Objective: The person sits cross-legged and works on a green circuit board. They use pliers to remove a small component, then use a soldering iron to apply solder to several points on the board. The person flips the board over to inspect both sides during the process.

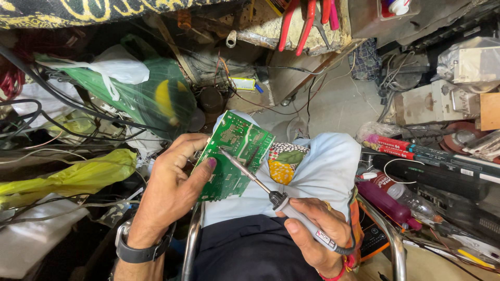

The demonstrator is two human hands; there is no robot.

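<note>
My left hand (169, 184) grips a green circuit board (234, 151) by its left edge, thumb pressed on the solder side, holding it tilted over my lap. In my right hand (315, 234) is a grey-handled soldering iron (260, 184); its thin metal tip rests on the board near the middle. A colourful patchwork cloth (286, 161) lies on my light blue trouser leg (323, 166) just right of the board. I wear a dark watch on the left wrist.
A green plastic bag (151, 93) and a yellow bag (67, 177) sit at the left among tangled cables. Red-handled pliers (299, 23) hang above. Bottles (396, 200), markers and electronic boxes crowd the right. A chrome chair frame (393, 239) flanks my legs.
</note>
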